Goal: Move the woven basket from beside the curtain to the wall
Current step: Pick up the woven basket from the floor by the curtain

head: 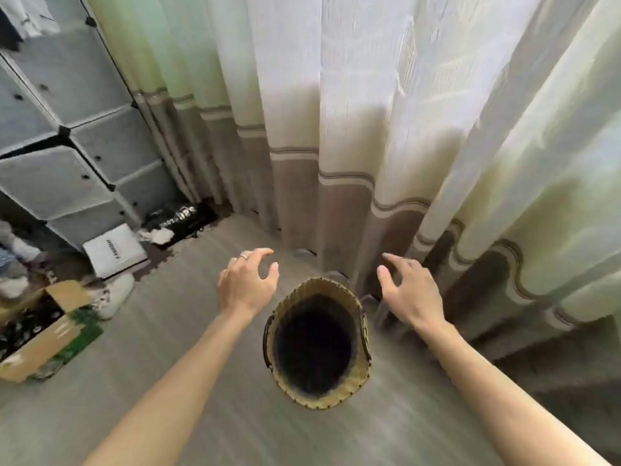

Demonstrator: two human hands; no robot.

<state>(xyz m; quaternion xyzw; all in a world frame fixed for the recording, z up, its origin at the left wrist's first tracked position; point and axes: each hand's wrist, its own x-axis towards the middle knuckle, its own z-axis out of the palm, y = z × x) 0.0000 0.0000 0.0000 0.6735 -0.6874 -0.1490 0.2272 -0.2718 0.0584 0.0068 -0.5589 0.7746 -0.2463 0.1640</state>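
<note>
A tall woven basket [361, 368] with a tan rim, dark handles and a dark inside stands upright on the grey wood floor, close to the foot of the curtain [353, 146]. My left hand [247, 284], with a ring on one finger, hovers above and to the left of the rim, fingers spread and curled, holding nothing. My right hand [408, 290] hovers above and to the right of the rim, also spread and empty. Neither hand touches the basket.
A grey cube storage unit [67, 136] fills the left side. Below it lie a white box [114, 250], a white shoe [114, 295], an open cardboard box [43, 334] and dark clutter in the corner [184, 220]. The curtain hem pools on the floor at right.
</note>
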